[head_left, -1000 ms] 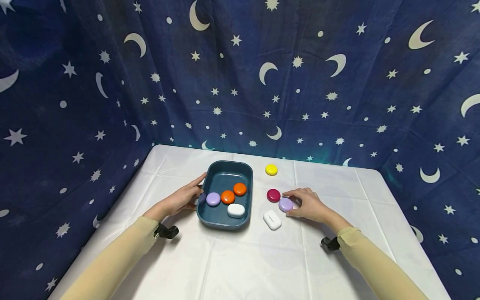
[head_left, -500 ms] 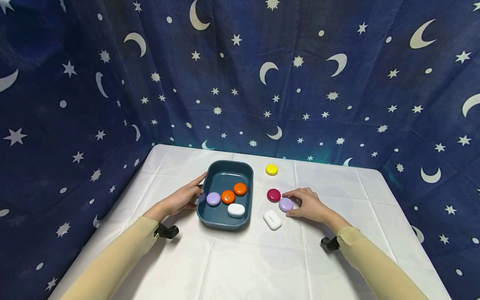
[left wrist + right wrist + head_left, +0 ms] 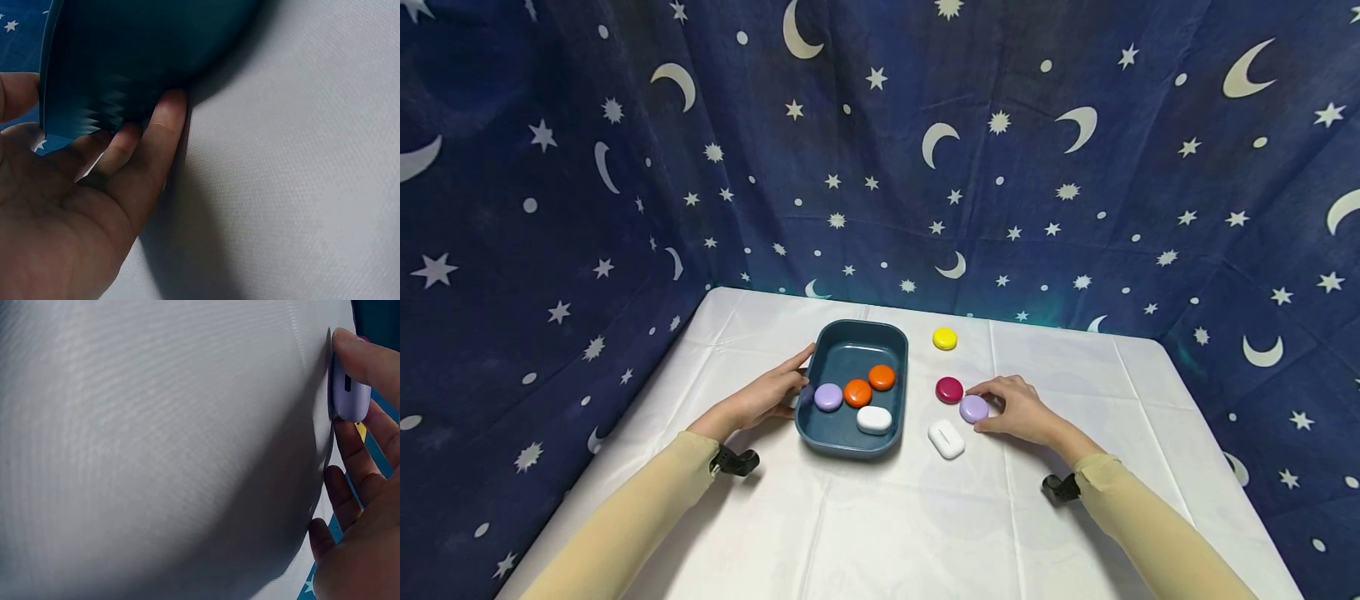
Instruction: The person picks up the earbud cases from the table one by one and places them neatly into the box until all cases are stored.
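My left hand (image 3: pixel 765 398) holds the left wall of a dark blue tray (image 3: pixel 850 451); in the left wrist view the thumb touches the rim (image 3: pixel 45 75) and the fingers lie against the outer wall. My right hand (image 3: pixel 1021 411) pinches a round lilac case (image 3: pixel 974 409) between thumb and fingers. This case is at table level, and the right wrist view shows a small dark slot in its side. A crimson round case (image 3: pixel 949 390) lies just left of it. Closer to me lies a white oblong earbud case (image 3: pixel 946 439).
Inside the tray lie a lilac round case (image 3: pixel 828 397), two orange round cases (image 3: pixel 857 393) and a white oblong case (image 3: pixel 874 420). A yellow round case (image 3: pixel 945 338) lies farther back on the white tablecloth (image 3: pixel 910 533). A starry blue curtain (image 3: pixel 880 150) surrounds the table's back and sides.
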Motion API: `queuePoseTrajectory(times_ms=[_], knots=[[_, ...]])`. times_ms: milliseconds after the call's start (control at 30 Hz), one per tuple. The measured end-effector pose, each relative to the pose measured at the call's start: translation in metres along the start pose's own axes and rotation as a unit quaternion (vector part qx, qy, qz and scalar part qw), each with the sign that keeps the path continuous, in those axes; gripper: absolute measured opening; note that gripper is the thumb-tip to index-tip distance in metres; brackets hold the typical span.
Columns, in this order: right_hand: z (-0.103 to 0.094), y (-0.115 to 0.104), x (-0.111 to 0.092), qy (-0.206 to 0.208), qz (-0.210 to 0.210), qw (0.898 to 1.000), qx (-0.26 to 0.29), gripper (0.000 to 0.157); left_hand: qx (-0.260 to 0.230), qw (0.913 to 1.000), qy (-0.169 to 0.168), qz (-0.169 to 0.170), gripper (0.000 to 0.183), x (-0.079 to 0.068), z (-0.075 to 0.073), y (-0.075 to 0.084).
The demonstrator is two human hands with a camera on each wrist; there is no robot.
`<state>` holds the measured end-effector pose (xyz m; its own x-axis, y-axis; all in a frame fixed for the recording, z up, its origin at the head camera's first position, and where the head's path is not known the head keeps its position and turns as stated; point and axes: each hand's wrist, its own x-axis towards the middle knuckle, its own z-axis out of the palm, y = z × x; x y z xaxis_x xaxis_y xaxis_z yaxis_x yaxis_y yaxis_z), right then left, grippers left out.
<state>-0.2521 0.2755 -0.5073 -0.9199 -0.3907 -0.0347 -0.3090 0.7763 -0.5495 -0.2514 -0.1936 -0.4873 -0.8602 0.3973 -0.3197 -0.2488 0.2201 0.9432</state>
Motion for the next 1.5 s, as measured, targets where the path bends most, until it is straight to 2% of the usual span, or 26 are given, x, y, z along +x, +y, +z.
queuePoseTrajectory(times_ms=[167, 333, 500, 667, 933, 1033, 1167, 1367, 1500], knots=[[-0.007, -0.009, 0.006, 0.017, 0.005, 0.999, 0.041, 0.059, 0.002, 1.0000, -0.001, 0.002, 0.071, 0.001, 0.000, -0.001], [-0.017, -0.031, 0.017, 0.034, -0.031, 0.996, 0.074, 0.060, -0.005, 1.0000, -0.003, 0.003, 0.071, 0.001, 0.000, -0.001], [-0.019, -0.058, 0.029, 0.022, -0.055, 0.994, 0.094, 0.059, -0.002, 1.0000, -0.003, 0.004, 0.071, 0.002, -0.001, -0.002], [-0.011, -0.080, 0.044, 0.014, -0.074, 0.991, 0.113, 0.057, 0.001, 1.0000, -0.001, 0.004, 0.071, 0.001, 0.000, -0.001], [0.000, -0.106, 0.061, -0.012, -0.107, 0.990, 0.094, 0.059, 0.010, 0.9999, 0.001, 0.000, 0.071, 0.000, 0.001, 0.001], [0.005, -0.112, 0.066, -0.021, -0.106, 0.991, 0.077, 0.058, 0.011, 0.9999, 0.002, -0.002, 0.072, 0.001, 0.001, 0.001], [0.013, -0.116, 0.072, -0.024, -0.104, 0.993, 0.056, 0.056, 0.011, 0.9999, 0.003, -0.002, 0.072, 0.001, 0.001, 0.000], [0.019, -0.118, 0.077, -0.024, -0.123, 0.992, 0.023, 0.059, 0.007, 1.0000, 0.001, 0.002, 0.071, 0.001, 0.000, -0.001], [0.018, -0.119, 0.076, -0.028, -0.119, 0.992, 0.034, 0.059, 0.002, 1.0000, -0.001, 0.004, 0.071, 0.001, 0.001, -0.001]])
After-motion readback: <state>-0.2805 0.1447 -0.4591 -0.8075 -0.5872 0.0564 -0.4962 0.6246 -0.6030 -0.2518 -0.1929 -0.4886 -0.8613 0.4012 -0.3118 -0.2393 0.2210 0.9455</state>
